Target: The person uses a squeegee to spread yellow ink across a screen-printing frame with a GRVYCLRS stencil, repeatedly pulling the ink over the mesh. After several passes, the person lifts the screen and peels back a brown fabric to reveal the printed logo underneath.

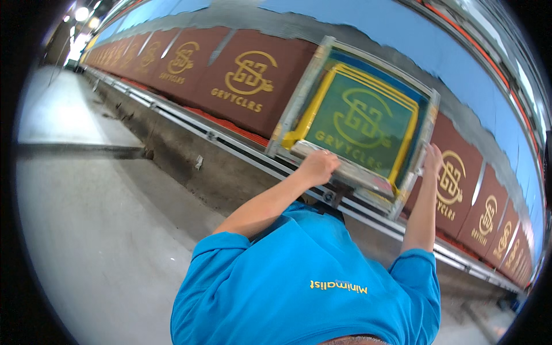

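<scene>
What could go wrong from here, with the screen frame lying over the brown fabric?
The left hand alone is on the squeegee, so its pressure might come out uneven across the mesh.

The right hand is at the right side of the screen frame; a nudge there could shift it and blur the print.

The gold print beside that hand might smear if wet, which I can't tell.
</scene>
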The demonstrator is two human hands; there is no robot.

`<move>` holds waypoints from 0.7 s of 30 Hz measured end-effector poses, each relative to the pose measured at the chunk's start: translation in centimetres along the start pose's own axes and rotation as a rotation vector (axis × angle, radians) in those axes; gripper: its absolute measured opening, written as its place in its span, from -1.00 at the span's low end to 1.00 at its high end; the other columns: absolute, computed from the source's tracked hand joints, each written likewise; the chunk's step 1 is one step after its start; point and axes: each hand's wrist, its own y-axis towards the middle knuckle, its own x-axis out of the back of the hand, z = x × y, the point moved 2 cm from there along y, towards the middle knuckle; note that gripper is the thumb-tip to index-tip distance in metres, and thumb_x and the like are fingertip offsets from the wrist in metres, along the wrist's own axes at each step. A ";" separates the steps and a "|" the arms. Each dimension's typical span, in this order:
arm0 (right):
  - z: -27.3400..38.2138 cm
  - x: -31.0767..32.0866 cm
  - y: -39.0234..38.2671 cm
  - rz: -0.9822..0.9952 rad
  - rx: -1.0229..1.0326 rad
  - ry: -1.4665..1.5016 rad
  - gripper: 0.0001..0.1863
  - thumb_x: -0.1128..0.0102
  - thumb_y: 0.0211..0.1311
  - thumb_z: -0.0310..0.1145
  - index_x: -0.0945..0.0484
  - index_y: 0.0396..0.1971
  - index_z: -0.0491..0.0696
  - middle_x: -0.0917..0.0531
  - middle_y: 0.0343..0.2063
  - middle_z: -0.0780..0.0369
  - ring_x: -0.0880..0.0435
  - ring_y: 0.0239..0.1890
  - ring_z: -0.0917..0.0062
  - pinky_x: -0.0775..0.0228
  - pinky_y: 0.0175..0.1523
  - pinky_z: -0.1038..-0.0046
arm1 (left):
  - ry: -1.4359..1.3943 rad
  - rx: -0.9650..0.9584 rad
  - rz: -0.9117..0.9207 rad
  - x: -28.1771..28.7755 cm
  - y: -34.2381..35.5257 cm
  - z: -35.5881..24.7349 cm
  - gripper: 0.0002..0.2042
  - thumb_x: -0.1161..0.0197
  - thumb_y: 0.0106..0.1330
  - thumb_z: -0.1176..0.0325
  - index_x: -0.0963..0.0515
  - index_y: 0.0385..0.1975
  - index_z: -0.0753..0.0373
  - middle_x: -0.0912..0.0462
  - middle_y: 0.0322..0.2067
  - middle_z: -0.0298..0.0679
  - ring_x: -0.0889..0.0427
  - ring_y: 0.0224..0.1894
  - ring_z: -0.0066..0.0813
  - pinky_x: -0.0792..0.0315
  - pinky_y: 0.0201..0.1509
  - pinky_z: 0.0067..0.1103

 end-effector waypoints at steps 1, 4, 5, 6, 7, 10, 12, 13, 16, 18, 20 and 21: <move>2.9 -0.7 -1.8 -0.034 -0.004 -0.032 -0.42 -0.34 0.33 -0.05 -0.63 0.19 -0.17 -0.72 0.09 0.06 -0.69 0.12 0.29 -0.43 0.29 0.31 | -0.025 -0.011 -0.041 0.9 -1.7 0.6 -0.58 -0.44 -0.04 0.46 -0.68 -0.07 0.19 -0.71 -0.06 -0.24 -0.65 0.05 -0.15 -0.53 0.17 -0.27; 14.5 -1.7 -10.1 -0.080 -0.022 -0.048 -0.46 -0.30 0.38 -0.04 -0.66 0.15 -0.15 -0.71 0.11 0.08 -0.69 0.13 0.30 -0.40 0.31 0.31 | -0.076 -0.054 -0.098 3.8 -7.0 4.3 -0.57 -0.47 -0.06 0.42 -0.69 -0.08 0.13 -0.72 -0.08 -0.30 -0.66 0.00 -0.17 -0.55 0.13 -0.30; 17.2 -3.2 -12.2 -0.104 -0.020 -0.035 -0.47 -0.29 0.39 -0.04 -0.66 0.14 -0.15 -0.71 0.12 0.09 -0.68 0.14 0.31 -0.40 0.32 0.32 | -0.077 -0.057 -0.080 5.6 -7.2 6.3 -0.57 -0.48 -0.06 0.41 -0.69 -0.08 0.12 -0.72 -0.09 -0.30 -0.66 0.00 -0.18 -0.56 0.12 -0.31; 18.7 -5.5 -13.4 -0.111 0.012 -0.055 -0.48 -0.29 0.39 -0.05 -0.67 0.14 -0.15 -0.71 0.12 0.09 -0.68 0.14 0.30 -0.41 0.31 0.31 | -0.078 -0.065 -0.060 7.3 -7.1 8.6 -0.57 -0.49 -0.07 0.40 -0.69 -0.09 0.12 -0.72 -0.09 -0.31 -0.67 -0.01 -0.19 -0.57 0.10 -0.32; 20.1 -8.7 -13.8 -0.114 0.041 -0.069 -0.49 -0.28 0.40 -0.06 -0.67 0.13 -0.14 -0.71 0.13 0.09 -0.68 0.14 0.30 -0.42 0.30 0.31 | -0.029 -0.066 -0.046 8.7 -7.2 11.4 -0.61 -0.50 -0.04 0.34 -0.69 -0.12 0.11 -0.71 -0.12 -0.32 -0.67 -0.03 -0.22 -0.59 0.05 -0.33; 25.1 -20.7 -15.3 -0.100 0.054 0.016 -0.53 -0.27 0.42 -0.07 -0.68 0.13 -0.11 -0.71 0.13 0.09 -0.68 0.16 0.26 -0.44 0.29 0.29 | 0.077 -0.034 0.059 14.2 -6.8 22.6 -0.71 -0.50 0.06 0.23 -0.69 -0.21 0.10 -0.71 -0.20 -0.29 -0.70 -0.08 -0.20 -0.61 -0.03 -0.31; 29.9 -28.4 -16.8 -0.119 0.069 -0.045 -0.54 -0.26 0.41 -0.09 -0.69 0.12 -0.09 -0.71 0.12 0.07 -0.67 0.18 0.21 -0.43 0.29 0.25 | 0.112 0.015 0.112 18.6 -7.3 29.5 -0.75 -0.50 0.16 0.12 -0.68 -0.27 0.08 -0.72 -0.25 -0.27 -0.73 -0.12 -0.19 -0.63 -0.09 -0.29; 33.4 -31.1 -15.4 -0.117 0.168 -0.102 -0.56 -0.25 0.40 -0.10 -0.70 0.09 -0.10 -0.73 0.08 0.06 -0.67 0.16 0.20 -0.43 0.29 0.24 | 0.147 0.024 0.107 20.2 -5.6 31.7 -0.69 -0.43 0.25 0.00 -0.65 -0.29 0.10 -0.71 -0.25 -0.27 -0.74 -0.11 -0.22 -0.66 -0.13 -0.29; 26.9 -31.2 -8.9 -0.073 0.001 0.126 -0.59 -0.34 0.33 -0.12 -0.70 0.03 -0.09 -0.76 -0.07 0.06 -0.73 0.00 0.30 -0.51 0.15 0.32 | 0.250 0.053 0.165 17.3 2.4 28.4 -0.62 -0.39 0.28 -0.08 -0.63 -0.23 0.14 -0.70 -0.25 -0.26 -0.73 -0.12 -0.19 -0.62 -0.13 -0.26; 19.1 -25.8 -4.9 -0.132 0.023 0.089 -0.60 -0.35 0.31 -0.13 -0.71 0.02 -0.06 -0.77 -0.11 0.10 -0.75 -0.06 0.32 -0.53 0.11 0.32 | 0.215 0.035 0.168 10.4 7.8 23.4 -0.62 -0.42 0.25 -0.07 -0.63 -0.25 0.15 -0.69 -0.29 -0.26 -0.72 -0.14 -0.18 -0.58 -0.15 -0.25; 10.2 -18.8 0.8 -0.107 -0.040 0.074 -0.60 -0.36 0.30 -0.13 -0.71 0.03 -0.04 -0.77 -0.12 0.12 -0.75 -0.08 0.32 -0.54 0.11 0.32 | 0.165 0.025 0.265 2.8 14.8 17.3 -0.59 -0.38 0.28 -0.09 -0.62 -0.23 0.17 -0.69 -0.29 -0.24 -0.71 -0.15 -0.15 -0.55 -0.17 -0.22; 6.0 -15.4 3.4 -0.093 -0.069 0.069 -0.60 -0.37 0.30 -0.12 -0.71 0.03 -0.03 -0.77 -0.13 0.13 -0.76 -0.09 0.33 -0.54 0.11 0.32 | 0.140 0.015 0.290 -1.1 17.7 13.9 -0.58 -0.37 0.29 -0.10 -0.62 -0.23 0.18 -0.69 -0.29 -0.24 -0.71 -0.15 -0.15 -0.55 -0.17 -0.22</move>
